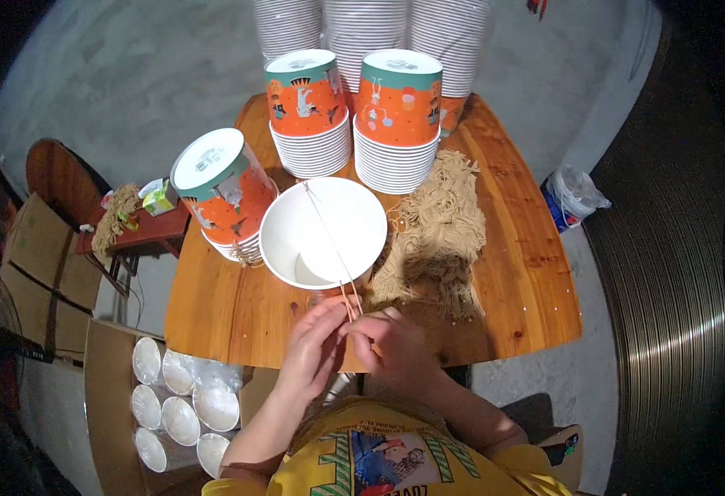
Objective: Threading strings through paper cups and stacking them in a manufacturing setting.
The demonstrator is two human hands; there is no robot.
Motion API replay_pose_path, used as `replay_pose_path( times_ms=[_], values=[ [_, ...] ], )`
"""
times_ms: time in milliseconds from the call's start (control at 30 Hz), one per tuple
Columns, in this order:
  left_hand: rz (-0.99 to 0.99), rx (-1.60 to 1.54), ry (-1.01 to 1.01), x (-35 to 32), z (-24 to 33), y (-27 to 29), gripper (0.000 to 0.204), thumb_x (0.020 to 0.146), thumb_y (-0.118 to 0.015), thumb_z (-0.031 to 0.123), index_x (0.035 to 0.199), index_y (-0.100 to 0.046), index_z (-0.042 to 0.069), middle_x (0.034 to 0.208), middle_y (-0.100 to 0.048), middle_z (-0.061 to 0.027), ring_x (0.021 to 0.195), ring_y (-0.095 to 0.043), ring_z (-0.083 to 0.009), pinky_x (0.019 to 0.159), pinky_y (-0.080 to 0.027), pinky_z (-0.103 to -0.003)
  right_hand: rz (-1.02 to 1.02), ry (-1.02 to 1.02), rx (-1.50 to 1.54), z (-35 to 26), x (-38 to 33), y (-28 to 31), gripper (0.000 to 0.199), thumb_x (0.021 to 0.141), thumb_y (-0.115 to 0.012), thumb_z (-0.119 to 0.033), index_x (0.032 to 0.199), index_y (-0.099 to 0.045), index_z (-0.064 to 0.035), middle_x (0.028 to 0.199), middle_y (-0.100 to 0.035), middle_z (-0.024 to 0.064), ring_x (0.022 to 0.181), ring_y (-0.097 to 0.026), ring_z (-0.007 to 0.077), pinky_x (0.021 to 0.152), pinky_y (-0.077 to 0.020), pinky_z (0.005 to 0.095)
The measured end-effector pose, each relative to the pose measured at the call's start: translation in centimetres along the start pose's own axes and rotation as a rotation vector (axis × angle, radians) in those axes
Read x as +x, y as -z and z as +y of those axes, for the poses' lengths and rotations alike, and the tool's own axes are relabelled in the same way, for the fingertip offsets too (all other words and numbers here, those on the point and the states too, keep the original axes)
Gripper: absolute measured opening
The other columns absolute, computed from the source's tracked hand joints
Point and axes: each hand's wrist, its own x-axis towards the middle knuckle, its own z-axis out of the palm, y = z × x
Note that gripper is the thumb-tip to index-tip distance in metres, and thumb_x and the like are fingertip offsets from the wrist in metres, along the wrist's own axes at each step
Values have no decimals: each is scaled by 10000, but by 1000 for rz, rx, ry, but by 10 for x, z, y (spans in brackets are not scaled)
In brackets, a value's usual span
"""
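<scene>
In front of me stands a white paper bucket [284,223], its mouth facing up. A thin beige cord [335,245] runs across the mouth from the far rim to the near rim, where its strands double. My left hand [317,335] pinches the strands just below the near rim. Beside it, my right hand [385,337] is also closed on the cord, with its fingertips almost touching the left ones. The exact finger grip is partly hidden. A tangled heap of beige cords [441,219] lies to the right of the bucket.
Upside-down orange and green buckets are stacked on the wooden table [527,289], at left [222,194] and behind [306,99]. Taller white stacks [366,37] rise at the back. A carton [102,397] of white buckets sits at lower left; a lidded pail [567,194] stands on the right.
</scene>
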Motion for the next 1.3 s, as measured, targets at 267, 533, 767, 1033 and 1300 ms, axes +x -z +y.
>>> replay_pose_path(
  times_ms=[267,533,767,1033,1300],
  values=[
    [69,-50,170,6,4,-7,169,908,-575,117,1026,-629,8,954,-664,-40,805,-581,-93,737,-445,-218,41,37,-47,8,-2,-10,64,776,-622,-44,836,-625,-65,770,-623,79,707,-582,268,639,-492,353],
    [119,-38,9,12,-4,-8,153,892,-573,179,994,-599,69,908,-632,-39,828,-585,-135,756,-468,-271,-26,138,-59,9,1,-5,250,714,-656,-22,947,-570,-42,828,-614,96,743,-570,263,653,-485,360],
    [194,-75,72,11,7,-23,130,912,-545,143,993,-598,57,887,-631,-28,798,-580,-118,730,-470,-249,-12,305,-98,13,10,-1,255,709,-648,-62,947,-556,-51,885,-603,85,761,-561,253,656,-479,350],
    [215,-152,138,13,14,-20,104,909,-558,100,957,-613,25,862,-638,-42,777,-597,-129,717,-491,-250,-135,412,-177,7,15,8,140,745,-581,-198,845,-582,-100,835,-558,25,729,-534,199,624,-458,311],
    [149,-250,186,20,14,-3,140,903,-564,125,994,-606,27,873,-641,-82,815,-619,-182,763,-515,-297,-111,455,-141,10,16,9,157,745,-598,-173,872,-595,-82,834,-563,30,735,-542,199,619,-465,313]
  ],
)
